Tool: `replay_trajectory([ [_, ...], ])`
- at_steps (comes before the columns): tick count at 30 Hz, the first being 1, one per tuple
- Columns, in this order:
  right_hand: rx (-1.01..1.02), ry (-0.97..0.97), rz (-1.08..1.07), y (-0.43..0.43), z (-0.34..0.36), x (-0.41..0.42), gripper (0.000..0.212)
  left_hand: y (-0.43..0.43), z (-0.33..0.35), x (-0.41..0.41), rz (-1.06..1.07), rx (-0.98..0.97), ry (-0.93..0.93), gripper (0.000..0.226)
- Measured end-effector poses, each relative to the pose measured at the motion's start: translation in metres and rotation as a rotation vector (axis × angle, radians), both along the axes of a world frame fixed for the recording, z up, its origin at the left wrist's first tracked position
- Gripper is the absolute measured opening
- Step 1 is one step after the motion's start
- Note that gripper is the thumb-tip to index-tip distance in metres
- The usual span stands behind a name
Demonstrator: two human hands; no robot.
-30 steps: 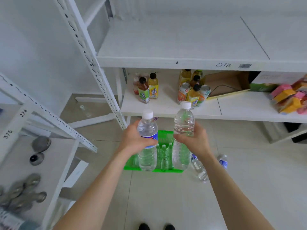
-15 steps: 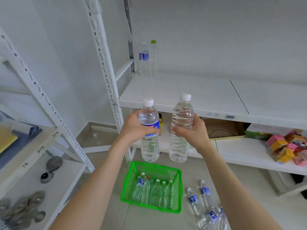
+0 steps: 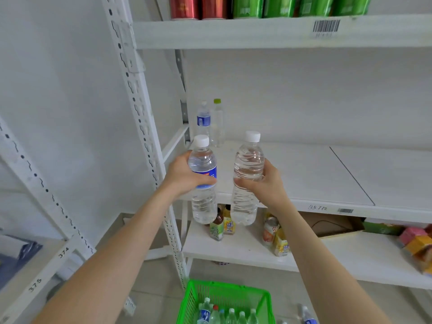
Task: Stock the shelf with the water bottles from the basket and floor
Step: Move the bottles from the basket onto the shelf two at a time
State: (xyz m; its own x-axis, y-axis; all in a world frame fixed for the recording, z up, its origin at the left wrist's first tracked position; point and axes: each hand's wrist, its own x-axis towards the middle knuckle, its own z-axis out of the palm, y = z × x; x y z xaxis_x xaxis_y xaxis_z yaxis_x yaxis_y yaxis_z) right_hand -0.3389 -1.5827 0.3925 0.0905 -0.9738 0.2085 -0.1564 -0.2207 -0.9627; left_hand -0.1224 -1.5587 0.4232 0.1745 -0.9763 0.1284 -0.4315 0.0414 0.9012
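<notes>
Carrying is the step in hand: a blue-labelled bottle (image 3: 203,178) is gripped by the left hand (image 3: 184,176), a plain bottle (image 3: 247,178) by the right hand (image 3: 266,183), fingers wrapped closed, before the middle shelf (image 3: 304,174). Next, both must be stood upright beside the two bottles (image 3: 210,122) already shelved at the back.

Red cans (image 3: 196,7) and green cans (image 3: 299,5), top level; juice bottles (image 3: 222,226), cardboard box (image 3: 332,224), coloured cartons (image 3: 418,245), lowest level.

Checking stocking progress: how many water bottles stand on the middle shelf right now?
2. A blue-labelled bottle and a green-capped bottle stand together at the middle shelf's back left corner. Two more bottles are held in front and could hide others.
</notes>
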Motion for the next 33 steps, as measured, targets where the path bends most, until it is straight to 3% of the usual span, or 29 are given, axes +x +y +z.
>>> replay_trajectory([
  [18,0.042,-0.039,0.007,-0.223,-0.025,0.065,0.060,-0.214,-0.025,0.060,0.130,-0.092,-0.047,0.066],
  [33,0.063,0.049,-0.036,-0.331,-0.057,0.112,0.063,-0.333,-0.065,0.091,0.098,-0.102,0.011,0.063],
])
